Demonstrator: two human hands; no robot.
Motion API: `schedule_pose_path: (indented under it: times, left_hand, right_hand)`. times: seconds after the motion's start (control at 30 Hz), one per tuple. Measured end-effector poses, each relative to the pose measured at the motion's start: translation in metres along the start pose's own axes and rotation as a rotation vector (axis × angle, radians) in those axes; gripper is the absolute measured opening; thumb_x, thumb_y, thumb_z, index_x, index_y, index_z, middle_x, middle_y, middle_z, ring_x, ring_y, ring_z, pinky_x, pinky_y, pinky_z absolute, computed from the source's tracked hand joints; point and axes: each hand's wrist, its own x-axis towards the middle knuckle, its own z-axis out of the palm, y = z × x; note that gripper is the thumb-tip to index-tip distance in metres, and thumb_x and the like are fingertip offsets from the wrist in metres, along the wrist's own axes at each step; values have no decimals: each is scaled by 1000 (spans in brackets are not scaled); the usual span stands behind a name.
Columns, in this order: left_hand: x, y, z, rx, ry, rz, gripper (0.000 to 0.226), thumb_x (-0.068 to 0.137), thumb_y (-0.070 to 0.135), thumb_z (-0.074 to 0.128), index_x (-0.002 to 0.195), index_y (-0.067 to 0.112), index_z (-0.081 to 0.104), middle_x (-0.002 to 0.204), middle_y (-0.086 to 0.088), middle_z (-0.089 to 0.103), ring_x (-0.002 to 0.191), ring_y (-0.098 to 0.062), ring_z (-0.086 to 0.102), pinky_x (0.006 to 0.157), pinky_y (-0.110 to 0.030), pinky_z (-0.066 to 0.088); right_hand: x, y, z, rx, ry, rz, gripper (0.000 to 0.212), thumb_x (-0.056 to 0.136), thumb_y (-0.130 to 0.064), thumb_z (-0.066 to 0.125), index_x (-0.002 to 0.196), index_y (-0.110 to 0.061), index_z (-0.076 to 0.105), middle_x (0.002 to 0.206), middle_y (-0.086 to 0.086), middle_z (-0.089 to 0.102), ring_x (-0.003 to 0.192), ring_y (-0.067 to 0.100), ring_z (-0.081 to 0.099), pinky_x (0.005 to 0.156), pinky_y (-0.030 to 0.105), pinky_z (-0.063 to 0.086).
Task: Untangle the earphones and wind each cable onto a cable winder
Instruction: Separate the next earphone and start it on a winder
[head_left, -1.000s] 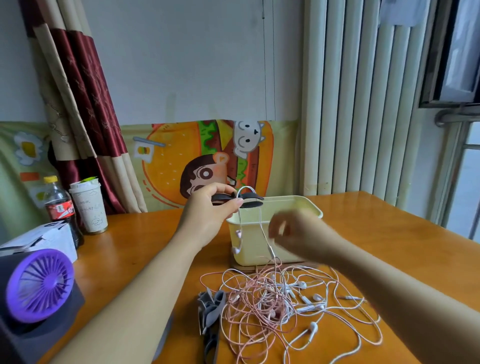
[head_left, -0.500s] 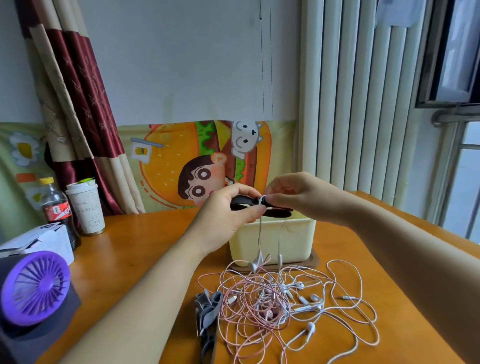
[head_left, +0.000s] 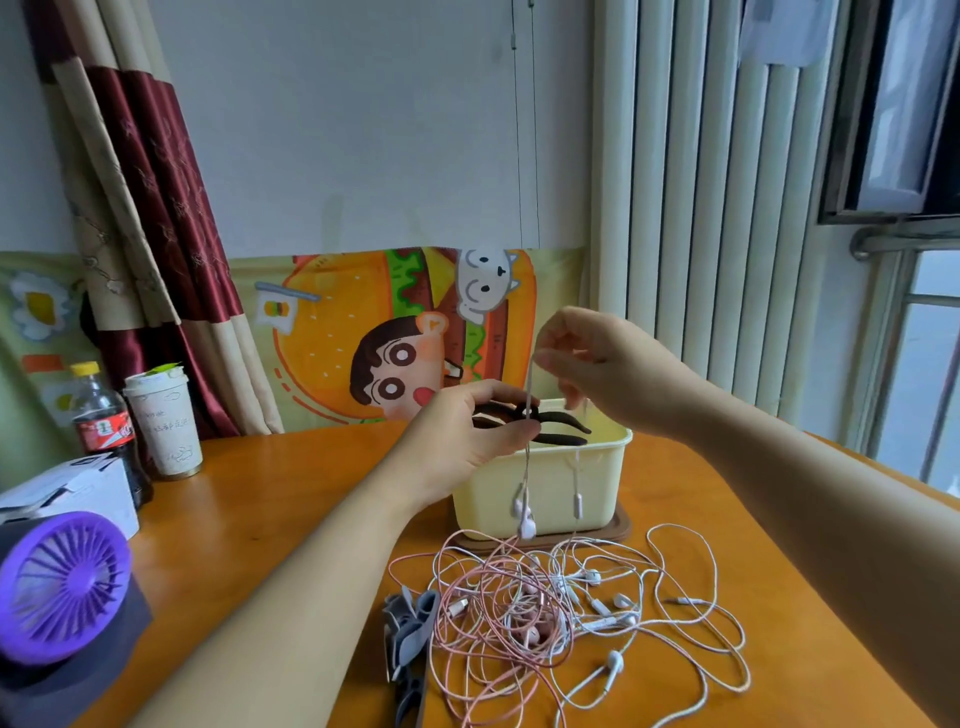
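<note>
Frame ctr: L hand (head_left: 462, 447) grips black winder (head_left: 563, 423); R hand (head_left: 613, 374), now lifted above it, prob. pinches pink cable (head_left: 528, 387). First wrap starting.

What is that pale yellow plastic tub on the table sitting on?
A dark brown flat base shows under the pale yellow plastic tub, poking out along its front and right corner. The tub covers the rest of it.

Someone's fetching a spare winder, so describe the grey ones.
On the orange table, find the pink and white earphone tangle in front of the cream tub. The grey cable winders lie at its left edge: broad flat strips, not thin cord.
</note>
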Motion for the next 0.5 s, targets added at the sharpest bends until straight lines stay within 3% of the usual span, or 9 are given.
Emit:
schedule_pose_path:
  times: [0.07, 0.2, 0.33, 0.5]
  left_hand:
    - [-2, -3, 2, 8, -10, 8, 16, 87, 11, 69, 100, 21, 67, 92, 2, 70, 83, -3, 66, 76, -13, 51]
    - [-6, -9, 6, 43, -41, 21, 16, 88, 11, 69, 102, 18, 67, 86, 8, 68, 77, 7, 62, 71, -6, 43]
    - [-7, -15, 9, 47, -56, 12, 14, 89, 9, 67, 103, 10, 67, 71, 8, 66, 67, 3, 60, 69, -7, 42]
    - [-9, -18, 13, 30, -73, -14, 11, 88, 10, 68, 99, 14, 68, 70, 10, 67, 72, 3, 62, 73, -8, 44]
  right_hand:
    - [2, 0, -2, 2, 41, -15, 6, 96, -17, 53, 90, -16, 55, 71, -9, 54, 57, -1, 48, 55, 14, 38]
    - [8, 0, -8, 11, 122, -23, 5, 94, -19, 56, 90, -17, 57, 80, -7, 58, 74, 11, 52, 71, 26, 44]
    - [11, -3, -10, -5, 135, -18, 5, 94, -19, 56, 89, -18, 57, 81, -6, 58, 76, 12, 53, 71, 24, 45]
    - [12, 0, -7, -44, 126, 4, 4, 94, -19, 56, 93, -17, 59, 83, -8, 58, 76, 7, 54, 68, 18, 44]
